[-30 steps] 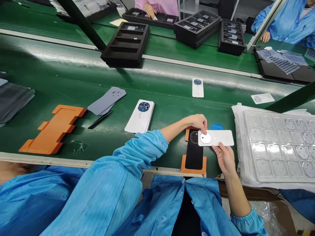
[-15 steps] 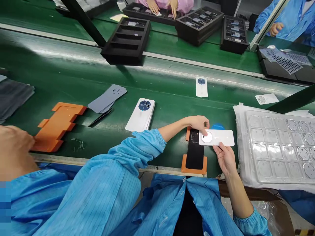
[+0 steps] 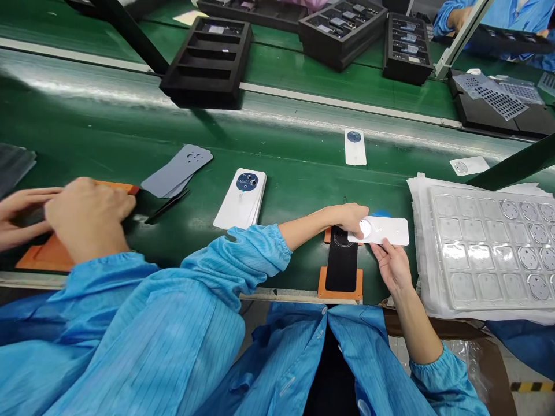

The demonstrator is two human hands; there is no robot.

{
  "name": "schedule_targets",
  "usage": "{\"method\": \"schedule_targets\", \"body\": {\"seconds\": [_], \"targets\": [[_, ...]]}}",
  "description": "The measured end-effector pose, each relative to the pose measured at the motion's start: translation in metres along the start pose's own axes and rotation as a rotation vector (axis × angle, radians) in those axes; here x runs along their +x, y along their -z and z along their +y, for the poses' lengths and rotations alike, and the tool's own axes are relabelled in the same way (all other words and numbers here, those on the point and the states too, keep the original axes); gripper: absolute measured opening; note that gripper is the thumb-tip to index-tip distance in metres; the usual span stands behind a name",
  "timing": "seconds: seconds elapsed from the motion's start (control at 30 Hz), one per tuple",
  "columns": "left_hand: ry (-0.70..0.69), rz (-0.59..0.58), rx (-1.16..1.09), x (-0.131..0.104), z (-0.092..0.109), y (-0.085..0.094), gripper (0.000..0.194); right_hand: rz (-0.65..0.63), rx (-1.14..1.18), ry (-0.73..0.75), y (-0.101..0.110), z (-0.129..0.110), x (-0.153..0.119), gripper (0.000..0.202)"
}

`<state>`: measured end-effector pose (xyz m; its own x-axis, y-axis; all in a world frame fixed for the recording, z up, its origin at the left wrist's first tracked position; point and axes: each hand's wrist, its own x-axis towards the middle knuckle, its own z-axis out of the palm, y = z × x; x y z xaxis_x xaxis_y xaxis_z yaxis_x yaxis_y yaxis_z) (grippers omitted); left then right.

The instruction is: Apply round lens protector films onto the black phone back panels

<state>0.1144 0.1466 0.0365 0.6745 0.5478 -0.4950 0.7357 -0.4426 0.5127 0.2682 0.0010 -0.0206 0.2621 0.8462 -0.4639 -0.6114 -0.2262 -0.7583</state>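
A white phone-shaped sheet (image 3: pixel 392 231) with a round camera disc at its left end is held flat over the top right of a black phone (image 3: pixel 341 268). My left hand (image 3: pixel 350 219) is closed at the disc end, its thumb and fingertips pinching there. From below, my right hand (image 3: pixel 393 267) grips the lower edge between thumb and fingers, palm partly turned up. The phone lies in an orange fixture (image 3: pixel 323 289) at the table's front edge. Behind the sheet, a round blue piece (image 3: pixel 381 214) shows in part.
Right of my hands is a clear plastic tray (image 3: pixel 472 286) with several camera discs. To the left lie white phone-shaped sheets (image 3: pixel 236 202), grey sheets (image 3: pixel 173 170) and black tweezers (image 3: pixel 167 207). A co-worker's hands (image 3: pixel 87 211) are over another orange fixture (image 3: pixel 47 254). Black trays (image 3: pixel 208 63) stand behind.
My hands stay on the sheet, which has barely shifted. The co-worker's hands at left have come over their orange fixture. A person at far right now holds a black tray. The view has shifted slightly.
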Motion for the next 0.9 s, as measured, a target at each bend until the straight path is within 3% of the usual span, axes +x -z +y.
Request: {"method": "schedule_targets", "body": {"seconds": [0.33,0.53,0.77,0.9], "targets": [[-0.127,-0.031,-0.191,-0.005,-0.024,0.012,0.068,0.041,-0.016,0.055,0.006,-0.006,-0.005,0.031],[-0.08,0.005,-0.155,0.002,-0.016,0.008,0.055,0.053,-0.022,0.079,0.019,-0.006,-0.005,0.034],[0.035,0.021,-0.163,0.023,-0.008,0.007,0.041,0.05,-0.032,0.057,0.021,-0.007,-0.003,0.037],[0.015,0.051,-0.163,0.008,-0.007,0.013,0.047,0.032,-0.029,0.049,0.016,-0.011,-0.008,0.04]]}}
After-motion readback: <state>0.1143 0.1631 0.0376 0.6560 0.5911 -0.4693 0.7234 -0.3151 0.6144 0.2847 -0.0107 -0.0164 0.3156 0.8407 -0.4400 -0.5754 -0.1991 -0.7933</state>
